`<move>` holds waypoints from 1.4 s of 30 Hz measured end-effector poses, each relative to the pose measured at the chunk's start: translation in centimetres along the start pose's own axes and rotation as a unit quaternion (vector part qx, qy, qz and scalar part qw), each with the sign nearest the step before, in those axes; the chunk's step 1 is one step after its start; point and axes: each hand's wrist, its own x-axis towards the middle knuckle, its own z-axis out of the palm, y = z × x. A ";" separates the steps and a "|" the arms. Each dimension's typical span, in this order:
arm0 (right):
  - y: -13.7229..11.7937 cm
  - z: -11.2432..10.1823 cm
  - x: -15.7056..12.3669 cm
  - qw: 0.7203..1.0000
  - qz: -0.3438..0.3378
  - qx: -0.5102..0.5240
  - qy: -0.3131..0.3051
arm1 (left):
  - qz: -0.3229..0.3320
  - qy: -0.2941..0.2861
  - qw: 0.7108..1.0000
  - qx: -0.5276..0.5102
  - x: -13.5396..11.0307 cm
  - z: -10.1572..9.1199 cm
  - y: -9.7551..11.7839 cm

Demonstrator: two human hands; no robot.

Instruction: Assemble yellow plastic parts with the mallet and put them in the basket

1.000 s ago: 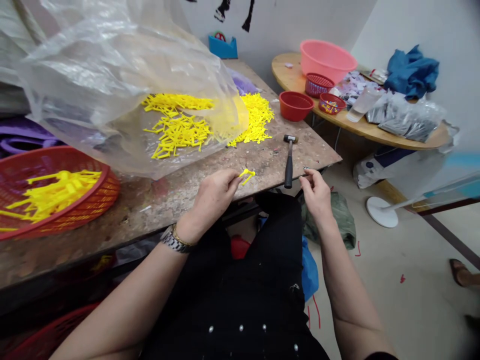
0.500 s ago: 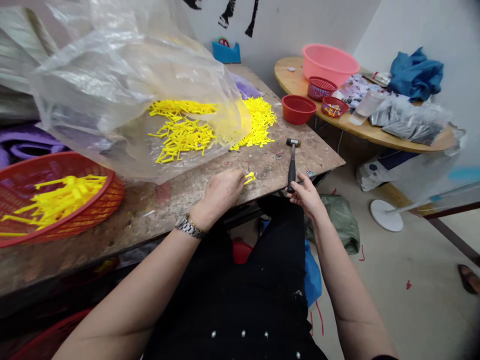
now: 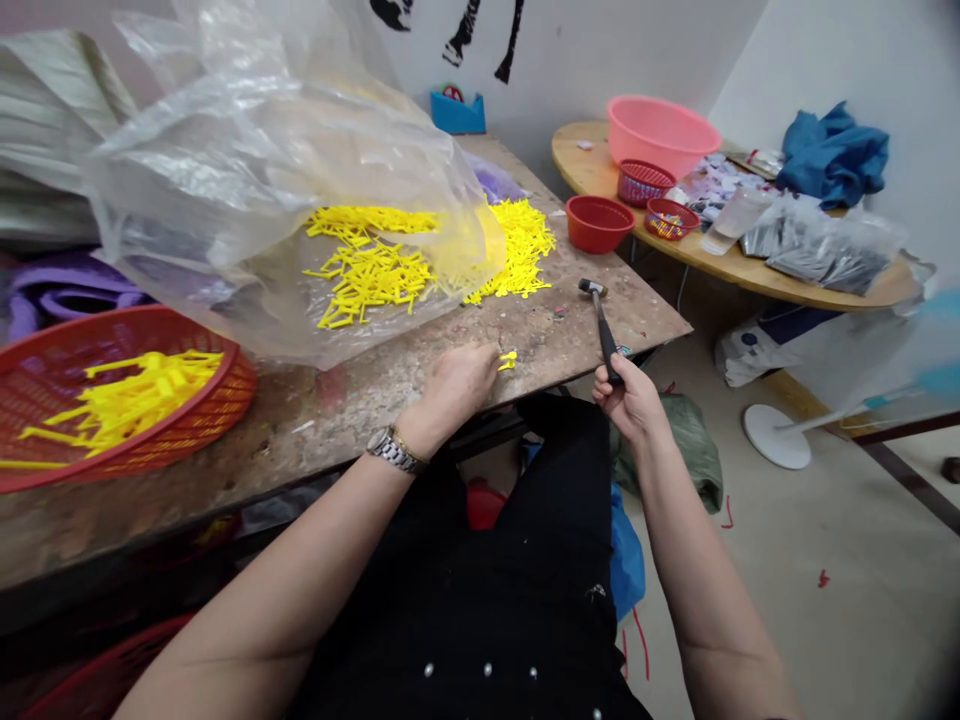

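Observation:
My left hand, a watch on its wrist, is closed on a small yellow plastic piece near the table's front edge. Only the rounded end of that piece sticks out past my fingers. Over the right part of the edge, my right hand grips the black handle of a small hammer; its head is at or just above the tabletop. Many loose yellow plastic pieces lie in a heap beyond my hands. More of them rest in and under a clear plastic bag.
A red basket with yellow pieces stands at the left of the worn table. Near the right corner sits a red bowl. A round wooden table holds a pink basin, small baskets and bags. A blue tape dispenser stands at the back.
My right hand has closed around the hammer's handle, which now tilts with its lower end to the right. My left hand keeps hold of the yellow piece. The view has shifted slightly.

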 end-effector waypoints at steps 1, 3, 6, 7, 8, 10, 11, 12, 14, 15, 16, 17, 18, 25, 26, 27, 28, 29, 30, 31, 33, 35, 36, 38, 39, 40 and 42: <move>0.0 0.0 -0.7 1.000 -0.015 -0.011 0.000 | 0.002 0.003 1.000 -0.001 0.0 0.1 -0.1; 0.1 -0.2 -2.0 0.998 -0.035 -0.044 -0.004 | 0.007 0.007 1.000 -0.003 -0.1 0.4 -0.4; 0.5 -0.7 -3.2 0.995 -0.043 -0.095 -0.005 | 0.008 0.012 1.000 -0.004 0.0 0.7 -0.6; 0.7 -0.9 -3.2 0.993 -0.046 -0.110 0.001 | 0.005 0.012 1.000 -0.004 0.0 0.8 -0.6; 0.9 -1.2 -3.2 0.991 -0.049 -0.127 0.009 | 0.000 0.010 1.000 -0.003 0.0 0.7 -0.5; 1.5 -1.6 -3.1 0.982 -0.058 -0.177 0.029 | -0.006 0.003 1.000 -0.004 0.1 0.5 -0.3; 1.7 -1.8 -3.2 0.975 -0.064 -0.211 0.038 | -0.006 -0.002 1.000 -0.005 0.1 0.3 -0.2; 1.9 -1.9 -3.5 0.964 -0.073 -0.252 0.046 | -0.006 -0.005 1.000 -0.006 0.1 0.1 0.0; 2.2 -2.1 -4.4 0.931 -0.112 -0.342 0.057 | -0.003 -0.010 1.000 -0.007 0.0 -0.2 0.2; 2.1 -2.0 -5.0 0.909 -0.138 -0.388 0.058 | -0.003 -0.011 1.000 -0.006 0.1 -0.4 0.2; 2.0 -1.9 -5.7 0.886 -0.168 -0.429 0.053 | -0.004 -0.013 1.000 -0.003 0.1 -0.5 0.2; 1.9 -1.8 -6.5 0.863 -0.197 -0.463 0.044 | -0.006 -0.016 1.000 0.001 0.2 -0.5 0.2; 1.7 -1.6 -7.2 0.842 -0.223 -0.489 0.033 | -0.009 -0.019 1.000 0.006 0.2 -0.5 0.2; 1.9 -1.2 -10.3 0.770 -0.265 -0.579 -0.042 | -0.009 -0.013 1.000 0.007 0.5 -0.1 0.1; 2.1 -1.2 -10.5 0.763 -0.263 -0.588 -0.049 | -0.007 -0.009 1.000 0.003 0.5 -0.1 0.1; 2.3 -1.2 -10.7 0.757 -0.262 -0.596 -0.054 | -0.006 -0.007 1.000 0.001 0.5 -0.1 0.2; 2.5 -1.2 -10.7 0.752 -0.262 -0.603 -0.056 | -0.006 -0.007 1.000 -0.001 0.5 -0.2 0.2; 2.7 -1.2 -10.8 0.746 -0.261 -0.609 -0.058 | -0.007 -0.009 1.000 0.000 0.5 -0.2 0.2; 2.8 -1.1 -10.8 0.742 -0.260 -0.615 -0.059 | -0.009 -0.010 1.000 0.000 0.5 -0.3 0.2; 3.0 -1.1 -10.7 0.738 -0.258 -0.620 -0.062 | -0.009 -0.008 1.000 -0.001 0.5 -0.3 0.2; 3.2 -1.0 -10.6 0.735 -0.253 -0.626 -0.065 | -0.006 -0.001 1.000 -0.005 0.5 -0.1 0.2; 3.3 -1.0 -10.6 0.736 -0.249 -0.626 -0.065 | 0.001 0.007 1.000 -0.011 0.5 0.2 -0.1; 3.3 -1.0 -10.6 0.738 -0.247 -0.625 -0.064 | 0.007 0.012 1.000 -0.015 0.5 0.5 -0.2; 3.2 -1.0 -10.7 0.741 -0.244 -0.622 -0.064 | 0.018 0.023 0.999 -0.022 0.5 1.0 -0.6; 3.2 -1.0 -10.7 0.743 -0.243 -0.620 -0.065 | 0.023 0.028 0.999 -0.024 0.5 1.2 -0.8; 3.2 -1.0 -10.7 0.744 -0.242 -0.619 -0.067 | 0.025 0.031 0.999 -0.025 0.5 1.4 -0.9; 3.2 -1.0 -10.8 0.745 -0.242 -0.618 -0.066 | 0.025 0.029 0.999 -0.025 0.6 1.7 -1.0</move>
